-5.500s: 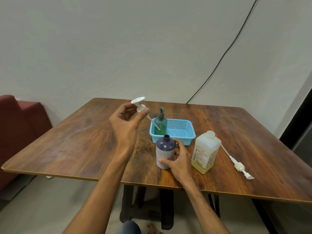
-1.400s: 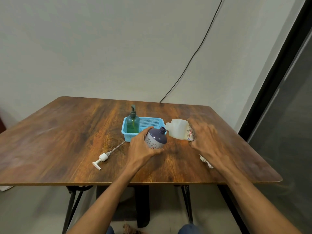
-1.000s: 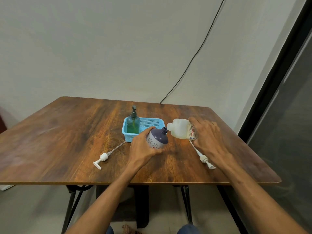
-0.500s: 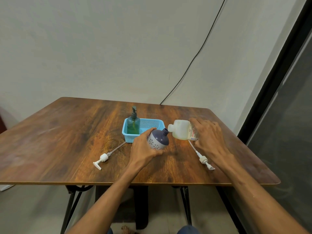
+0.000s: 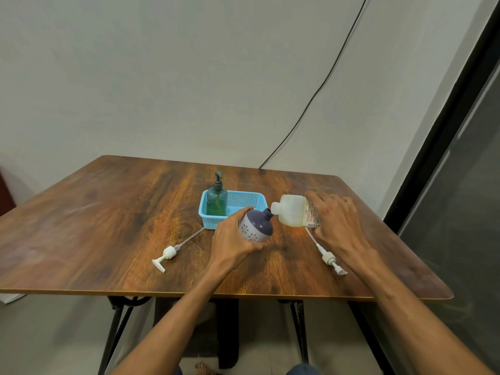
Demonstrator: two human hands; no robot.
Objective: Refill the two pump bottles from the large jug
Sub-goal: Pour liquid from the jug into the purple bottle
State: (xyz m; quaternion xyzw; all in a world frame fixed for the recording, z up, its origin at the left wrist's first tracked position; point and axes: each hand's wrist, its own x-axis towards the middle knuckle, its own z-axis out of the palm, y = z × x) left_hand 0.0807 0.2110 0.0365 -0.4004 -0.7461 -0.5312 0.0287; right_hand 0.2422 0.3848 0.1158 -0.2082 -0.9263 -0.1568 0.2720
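My left hand (image 5: pixel 232 240) grips the purple pump bottle (image 5: pixel 256 225), which is tilted to the right with its open neck up. My right hand (image 5: pixel 336 222) holds the large pale jug (image 5: pixel 293 214) tipped on its side, its spout just at the purple bottle's mouth. A green pump bottle (image 5: pixel 216 198) with its pump on stands in the left end of the blue basket (image 5: pixel 243 199). One white pump head (image 5: pixel 169 253) lies on the table to the left, another pump head (image 5: pixel 328 257) lies to the right under my right wrist.
The wooden table (image 5: pixel 108 212) stands against a plain wall, with a black cable (image 5: pixel 311 104) running down to its back edge. A dark panel (image 5: pixel 460 171) rises at the right. The table's front edge (image 5: pixel 189 293) is close to me.
Over the last second the jug's spout has stayed at the purple bottle's mouth, tipped slightly more. Earlier, my left hand held a pump head and the jug stood upright.
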